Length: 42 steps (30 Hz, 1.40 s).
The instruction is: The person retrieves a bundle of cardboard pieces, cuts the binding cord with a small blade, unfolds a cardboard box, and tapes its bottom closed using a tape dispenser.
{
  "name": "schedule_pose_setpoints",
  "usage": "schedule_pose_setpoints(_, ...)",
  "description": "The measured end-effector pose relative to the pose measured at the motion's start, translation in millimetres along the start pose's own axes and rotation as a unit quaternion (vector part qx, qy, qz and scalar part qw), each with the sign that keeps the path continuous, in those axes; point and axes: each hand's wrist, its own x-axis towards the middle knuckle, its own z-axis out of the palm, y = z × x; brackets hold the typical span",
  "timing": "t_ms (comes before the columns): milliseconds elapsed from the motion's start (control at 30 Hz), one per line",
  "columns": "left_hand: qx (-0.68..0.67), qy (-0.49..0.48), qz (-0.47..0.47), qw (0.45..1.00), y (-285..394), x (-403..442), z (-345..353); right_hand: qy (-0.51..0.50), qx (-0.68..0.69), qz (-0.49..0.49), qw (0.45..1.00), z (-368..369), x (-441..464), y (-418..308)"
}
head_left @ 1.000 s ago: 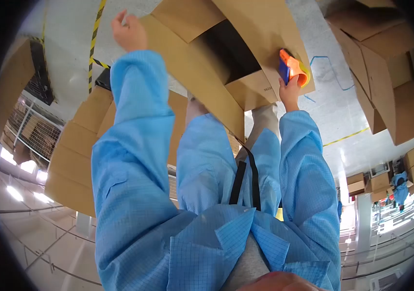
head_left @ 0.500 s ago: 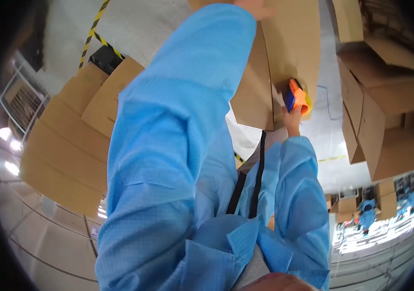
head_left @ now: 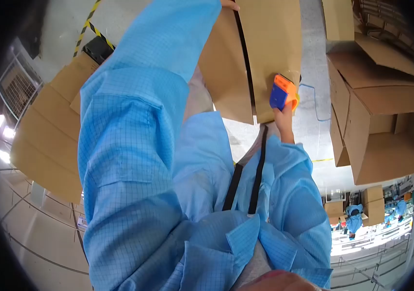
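Right hand: (head_left: 284,120) closed around the handle of a tape dispenser (head_left: 279,94), orange and blue; fingers wrapped, no slack visible.
Tape dispenser: over the near end of the carton (head_left: 271,29), at its right flap (head_left: 267,53); whether it presses on the board cannot be told from here.
Left hand: (head_left: 229,4) at the far part of the carton, fingers over the left flap (head_left: 224,72) beside the gap; mostly out of sight, so how far it is open cannot be told.
Flap gap: (head_left: 245,60) narrow and dark, just left of the dispenser; long axis runs from the carton's near end away from the wearer. Right hand is nearer its near end, left hand its far part.
Right of the carton: an open box (head_left: 391,102), well apart.
Left of the carton: flattened cardboard (head_left: 47,140), a black bin (head_left: 97,47), hazard tape (head_left: 86,24) on the floor.
Count, at the hands: one dispenser, one carton, two flaps, one gap.
Count, surroundings: one open box, one black bin, at least two co-workers (head_left: 354,220) far behind; cardboard layers overlap, number uncertain.
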Motion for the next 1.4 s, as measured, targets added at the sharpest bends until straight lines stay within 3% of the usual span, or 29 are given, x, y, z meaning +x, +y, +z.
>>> schedule_pose_setpoints(100, 0.007, 0.07, 0.03, 0.997, -5, 5, 21, -0.03, 0.102, 0.072, 0.992, -13, -3, -36)
schedule_pose_setpoints(167, 0.005, 0.015, 0.0, 1.0, 1, 4, 8, -0.032, 0.051, 0.053, 0.997, -16, -4, -58)
schedule_pose_setpoints(200, 0.011, 0.018, -0.005, 1.0, -5, 9, 12, -0.049, 0.111, 0.033, 0.992, -13, 0, -66)
schedule_pose_setpoints(267, -0.012, 0.071, 0.071, 0.995, -16, 16, 30, -0.071, 0.17, 0.016, 0.983, -4, 8, -81)
schedule_pose_setpoints(433, -0.005, 0.004, -0.01, 1.0, -6, 13, 13, -0.124, 0.188, 0.056, 0.973, 28, 34, -130)
schedule_pose_setpoints(667, -0.031, -0.054, -0.042, 0.997, -8, 20, -9, -0.146, 0.155, 0.058, 0.975, 66, 74, -122)
schedule_pose_setpoints(867, -0.106, -0.029, -0.05, 0.993, -39, -5, 27, -0.151, 0.17, 0.053, 0.972, 62, 59, -127)
schedule_pose_setpoints(1000, -0.076, -0.017, -0.08, 0.994, -41, -5, 32, -0.141, 0.142, 0.024, 0.98, 83, 61, -120)
schedule_pose_setpoints(1167, -0.12, -0.011, -0.06, 0.991, -45, -12, 28, -0.145, 0.167, 0.04, 0.974, 95, 60, -120)
schedule_pose_setpoints(1267, -0.132, 0.026, -0.042, 0.99, -49, -18, 33, -0.126, 0.068, 0.035, 0.989, 101, 52, -117)
schedule_pose_setpoints(1400, -0.151, 0.045, -0.008, 0.987, -55, -20, 36, -0.122, 0.148, 0.005, 0.981, 96, 38, -114)
